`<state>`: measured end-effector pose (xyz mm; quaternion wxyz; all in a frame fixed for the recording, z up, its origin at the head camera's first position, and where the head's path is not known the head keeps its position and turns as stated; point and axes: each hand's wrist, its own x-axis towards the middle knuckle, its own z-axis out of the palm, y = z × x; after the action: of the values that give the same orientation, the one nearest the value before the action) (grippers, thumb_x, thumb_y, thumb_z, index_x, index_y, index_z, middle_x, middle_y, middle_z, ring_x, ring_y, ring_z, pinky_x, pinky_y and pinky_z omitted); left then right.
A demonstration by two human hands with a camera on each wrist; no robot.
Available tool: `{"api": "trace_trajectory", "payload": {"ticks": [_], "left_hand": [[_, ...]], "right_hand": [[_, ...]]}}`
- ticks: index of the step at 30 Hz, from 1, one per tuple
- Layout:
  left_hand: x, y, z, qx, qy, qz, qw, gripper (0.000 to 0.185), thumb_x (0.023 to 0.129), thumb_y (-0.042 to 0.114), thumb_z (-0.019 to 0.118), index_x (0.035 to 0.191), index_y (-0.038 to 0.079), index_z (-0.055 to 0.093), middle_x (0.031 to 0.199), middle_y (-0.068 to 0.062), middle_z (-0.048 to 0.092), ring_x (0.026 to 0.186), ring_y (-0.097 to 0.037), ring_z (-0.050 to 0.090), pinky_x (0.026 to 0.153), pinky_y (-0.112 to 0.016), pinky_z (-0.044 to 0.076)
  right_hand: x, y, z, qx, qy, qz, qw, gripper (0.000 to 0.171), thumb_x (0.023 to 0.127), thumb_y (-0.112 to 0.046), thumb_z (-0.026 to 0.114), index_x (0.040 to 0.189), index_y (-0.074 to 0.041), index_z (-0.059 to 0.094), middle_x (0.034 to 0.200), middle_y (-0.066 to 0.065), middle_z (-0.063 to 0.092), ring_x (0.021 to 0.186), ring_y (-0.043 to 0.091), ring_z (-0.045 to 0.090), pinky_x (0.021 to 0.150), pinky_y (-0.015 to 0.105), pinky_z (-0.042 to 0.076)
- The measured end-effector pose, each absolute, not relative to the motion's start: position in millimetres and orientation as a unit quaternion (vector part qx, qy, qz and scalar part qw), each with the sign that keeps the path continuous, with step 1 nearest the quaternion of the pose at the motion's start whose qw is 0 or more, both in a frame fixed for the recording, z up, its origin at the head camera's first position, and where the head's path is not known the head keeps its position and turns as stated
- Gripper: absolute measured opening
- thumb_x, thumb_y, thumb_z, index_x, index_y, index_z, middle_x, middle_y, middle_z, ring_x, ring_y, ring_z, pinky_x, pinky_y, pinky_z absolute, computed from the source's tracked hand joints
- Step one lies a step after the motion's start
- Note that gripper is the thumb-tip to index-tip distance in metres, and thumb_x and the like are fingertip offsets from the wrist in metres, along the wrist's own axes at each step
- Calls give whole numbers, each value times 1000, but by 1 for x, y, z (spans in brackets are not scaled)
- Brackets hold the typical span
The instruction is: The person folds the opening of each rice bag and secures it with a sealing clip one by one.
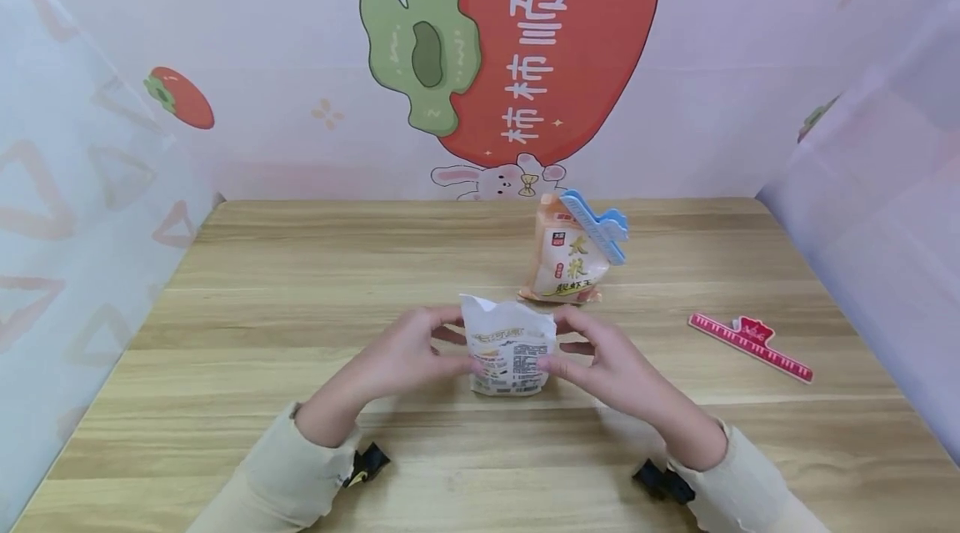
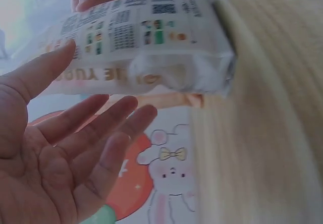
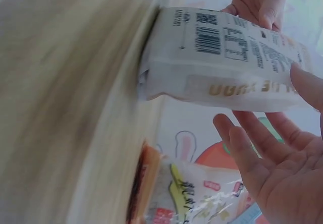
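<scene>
A small white printed snack bag (image 1: 510,349) stands upright on the wooden table (image 1: 262,308), between my two hands. My left hand (image 1: 416,354) sits at its left edge, thumb on the printed face. My right hand (image 1: 603,362) mirrors it on the right edge. In the left wrist view the left hand (image 2: 65,148) has straight, spread fingers behind the bag (image 2: 141,42), and only the thumb tip touches it. The right wrist view shows my right hand (image 3: 272,158) the same way, its thumb against the bag (image 3: 222,57).
An orange snack bag (image 1: 564,262) stands just behind, closed at the top by a blue clip (image 1: 596,224). A red sealing clip (image 1: 752,343) lies flat at the right. Patterned walls enclose the table on three sides.
</scene>
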<state>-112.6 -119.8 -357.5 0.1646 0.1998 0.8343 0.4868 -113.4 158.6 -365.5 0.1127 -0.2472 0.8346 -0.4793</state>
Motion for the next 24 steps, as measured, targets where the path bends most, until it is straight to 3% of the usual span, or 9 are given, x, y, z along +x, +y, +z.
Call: {"api": "trace_trajectory", "payload": {"ticks": [5, 9, 15, 24], "left_hand": [[-109, -125, -333, 193, 850, 480, 104, 50, 82, 31, 82, 128, 21, 64, 124, 6, 68, 117, -19, 63, 87, -46, 55], [-103, -124, -310, 211, 848, 485, 39, 52, 81, 26, 83, 130, 21, 64, 126, 9, 68, 117, -14, 63, 86, -41, 54], [-95, -117, -288, 282, 838, 466, -38, 41, 82, 20, 83, 120, 19, 70, 119, 7, 71, 111, -9, 64, 80, -33, 54], [-95, -107, -276, 312, 856, 410, -46, 30, 83, 18, 81, 112, 17, 74, 109, 8, 74, 98, -5, 66, 70, -32, 54]], "right_hand": [[-113, 152, -356, -253, 812, -520, 71, 35, 90, -14, 73, 123, -11, 61, 124, 5, 64, 114, 18, 61, 94, 34, 56], [-112, 146, -349, -281, 784, -553, 25, 27, 91, -4, 69, 117, -9, 65, 119, 5, 66, 113, 10, 60, 92, 28, 56], [-112, 134, -339, -335, 748, -571, -43, 25, 88, 7, 68, 110, -5, 67, 110, 8, 69, 107, 10, 64, 89, 28, 57], [-114, 121, -329, -371, 718, -582, -94, 17, 86, 11, 69, 99, 0, 69, 98, 15, 71, 98, 8, 67, 83, 25, 58]]}}
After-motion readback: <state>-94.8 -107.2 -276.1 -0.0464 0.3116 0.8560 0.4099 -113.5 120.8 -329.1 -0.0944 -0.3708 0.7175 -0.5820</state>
